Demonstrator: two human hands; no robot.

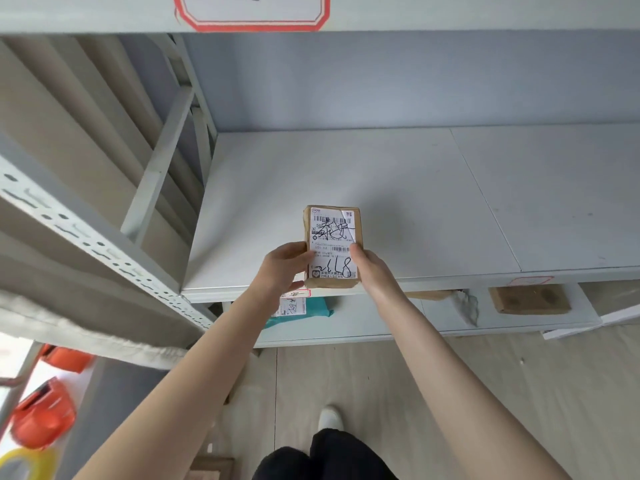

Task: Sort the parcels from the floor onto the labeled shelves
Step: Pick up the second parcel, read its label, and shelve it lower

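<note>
Seen from above, nearest the camera: dark trousers and one white shoe [330,417] on the pale floor [467,393]. Both bare forearms stretched forward and upward, converging on a small brown parcel [333,247]. Left hand [282,268] cupped against the parcel's left edge, thumb laid over the near corner of the white shipping label [334,242], fingers [294,284] curled under the near end. Right hand [372,268] pressed to the right edge, thumb on the label, remaining fingers hidden behind the parcel. Parcel gripped between the two hands, label up, held at the front edge of the grey shelf [398,188]; whether resting on the board or just above it, impossible to tell. Below the parcel, on a lower shelf, a teal bag [317,306] with its own label, and further right a brown box [530,299]. Left of the parcel, a perforated metal upright [93,240]; orange objects [43,417] low at far left. Above the parcel, a red-bordered shelf label [252,12], text cut off.
</note>
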